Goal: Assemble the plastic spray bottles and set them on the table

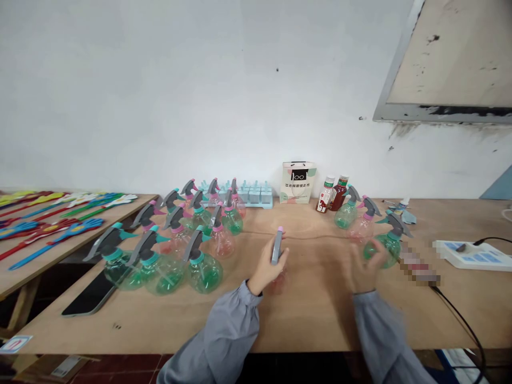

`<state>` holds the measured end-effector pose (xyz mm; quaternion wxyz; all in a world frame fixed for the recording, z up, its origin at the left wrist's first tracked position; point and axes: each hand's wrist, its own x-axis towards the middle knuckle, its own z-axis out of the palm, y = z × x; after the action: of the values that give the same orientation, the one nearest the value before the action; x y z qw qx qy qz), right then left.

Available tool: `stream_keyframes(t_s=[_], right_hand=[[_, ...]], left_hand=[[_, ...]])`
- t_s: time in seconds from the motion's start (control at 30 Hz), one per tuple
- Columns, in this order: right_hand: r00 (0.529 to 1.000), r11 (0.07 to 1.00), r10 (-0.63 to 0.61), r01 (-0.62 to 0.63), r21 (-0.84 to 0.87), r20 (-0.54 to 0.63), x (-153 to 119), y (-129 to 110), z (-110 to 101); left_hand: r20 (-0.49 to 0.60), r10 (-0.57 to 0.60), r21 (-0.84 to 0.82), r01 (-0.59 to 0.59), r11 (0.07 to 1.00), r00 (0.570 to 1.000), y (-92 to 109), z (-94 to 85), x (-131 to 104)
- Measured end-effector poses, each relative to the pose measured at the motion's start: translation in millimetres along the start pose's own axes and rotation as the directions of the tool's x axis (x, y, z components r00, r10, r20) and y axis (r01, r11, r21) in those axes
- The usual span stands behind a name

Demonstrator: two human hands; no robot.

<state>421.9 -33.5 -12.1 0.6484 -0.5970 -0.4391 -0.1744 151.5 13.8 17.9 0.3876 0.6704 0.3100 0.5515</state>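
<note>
Looking down from the head camera, we see our left hand [267, 266] wrapped around a pink spray bottle [277, 280] standing on the table [312, 314], fingers closed about its grey trigger head [277, 246]. The bottle body is mostly hidden behind the hand, so we cannot tell whether the head is fully seated on it.

Our right hand [364, 269] is blurred, near the table's middle, just beside a green bottle [386, 246]. Its fingers look spread and loosely curled; we cannot tell whether it touches that bottle, and it appears to hold nothing.

To the left a cluster of bottles [188, 240] stands close together in rows, green and pink, every one with a grey head on. To the right a smaller group [360, 218] of three or four stands apart from the one we hold. We judge the left cluster as the larger lot and the right group as the smaller, with the pink bottle between the two; which pile is finished the picture does not show.

Behind, against the wall, stand a paper bag [298, 182], two small red bottles [333, 194] and a blue tray [256, 196]. A phone [90, 296] lies at the left edge, a white scale [474, 255] at the right, and coloured swatters [52, 218] cover the neighbouring table.
</note>
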Motion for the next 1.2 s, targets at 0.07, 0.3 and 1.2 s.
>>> stream_keyframes(t_s=[0.07,0.3,1.2], right_hand=[[0.975,0.990,0.059,-0.084,-0.114,-0.214,39.5,36.8,-13.2],[0.981,0.955,0.050,-0.102,-0.279,-0.189,75.2,115.1,-17.4],[0.958,0.996,0.062,-0.040,-0.085,0.280,-34.4,1.1,50.8]], left_hand=[[-0.023,-0.026,-0.002,0.026,1.000,0.999,1.7,-5.8,3.2],[-0.024,-0.063,-0.024,0.062,0.998,0.998,6.9,-9.9,8.0],[0.176,-0.534,-0.431,0.552,0.714,0.827,28.7,-30.4,31.1]])
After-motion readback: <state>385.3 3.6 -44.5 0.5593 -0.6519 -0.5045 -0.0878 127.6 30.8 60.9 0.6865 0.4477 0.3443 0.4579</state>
